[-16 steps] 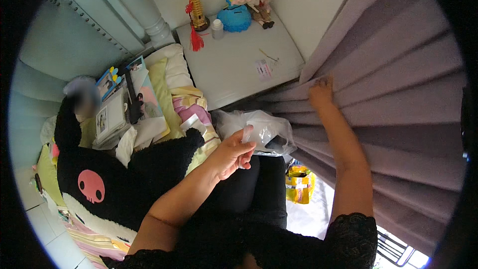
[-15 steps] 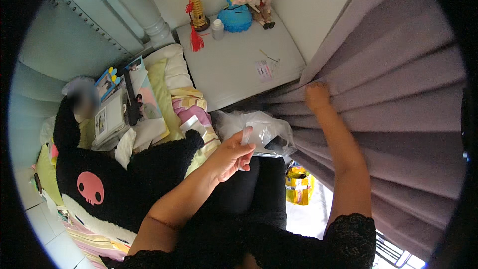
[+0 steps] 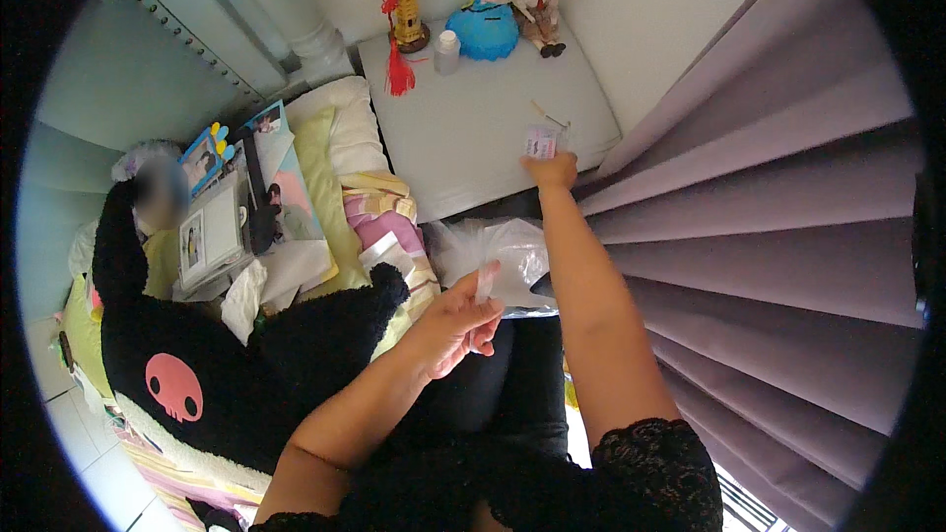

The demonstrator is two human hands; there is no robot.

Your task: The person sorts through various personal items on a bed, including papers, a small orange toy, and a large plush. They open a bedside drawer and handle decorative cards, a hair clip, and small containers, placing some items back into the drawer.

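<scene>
My left hand (image 3: 455,327) is closed on a small clear plastic piece (image 3: 486,281), which sticks up between thumb and fingers above my lap. What kind of thing it is cannot be made out. My right hand (image 3: 553,169) reaches forward to a grey-white bedside top (image 3: 453,153). There its fingers close at the near edge of a small clear packet with a pale printed label (image 3: 540,143); the fingertips are partly hidden. A thin stick-like piece (image 3: 550,114) lies just beyond the packet. Beneath and between my hands sits a clear plastic bag (image 3: 507,256), partly covered by the right forearm.
At the back of the top stand a golden pagoda ornament (image 3: 407,15) with red tassel, a white bottle (image 3: 447,52), a furry blue object (image 3: 485,34) and a doll (image 3: 542,5). A black plush toy (image 3: 305,355) fills the left; purple-grey curtains (image 3: 759,197) hang right.
My right hand has moved left from the curtain to the labelled packet on the bedside top. The left hand keeps its hold on the clear piece. The view has shifted slightly.
</scene>
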